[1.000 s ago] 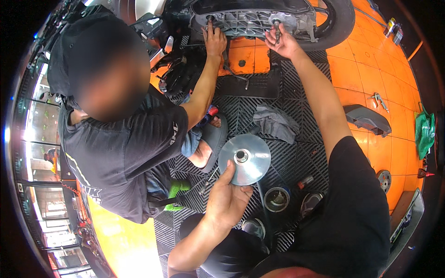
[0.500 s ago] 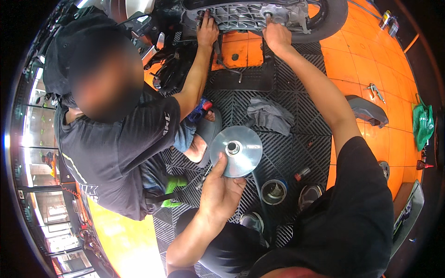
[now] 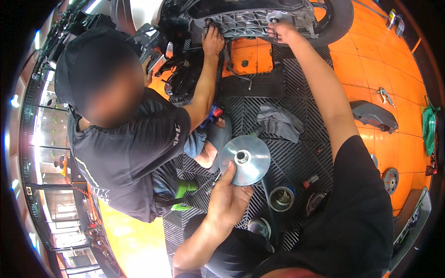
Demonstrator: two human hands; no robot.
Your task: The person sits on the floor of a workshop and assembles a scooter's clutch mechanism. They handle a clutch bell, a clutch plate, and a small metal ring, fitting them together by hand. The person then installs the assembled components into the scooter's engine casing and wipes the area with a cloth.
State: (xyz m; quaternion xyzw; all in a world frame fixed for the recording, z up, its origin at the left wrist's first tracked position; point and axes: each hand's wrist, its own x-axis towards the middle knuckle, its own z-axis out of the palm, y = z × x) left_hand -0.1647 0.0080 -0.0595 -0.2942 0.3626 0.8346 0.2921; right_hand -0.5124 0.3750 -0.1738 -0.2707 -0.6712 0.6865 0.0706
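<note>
My left hand (image 3: 229,199) grips a round, shiny metal pulley disc (image 3: 254,167) with a raised hub at its middle; the thumb lies on its upper face and the fingers are beneath. At the far side, my right arm reaches to the right end of a ribbed grey engine case (image 3: 241,25) on a motorcycle or scooter. There my right hand (image 3: 284,33) has its fingers closed around a short, dark cylindrical piece (image 3: 275,33) at the shaft end. A co-worker's hand (image 3: 213,41) touches another shaft (image 3: 208,22) at the case's left end.
The co-worker (image 3: 130,148) crouches close on my left. On the black ribbed mat (image 3: 241,111) lie a grey rag (image 3: 280,123), an open can (image 3: 281,198) and a red-and-dark cylinder (image 3: 311,180). A dark cover (image 3: 374,116) and a perforated metal disc (image 3: 390,180) rest on orange tiles.
The whole view has shifted slightly. My right fingers now wrap the dark piece at the shaft, where before they touched the shaft end. My left hand keeps the disc.
</note>
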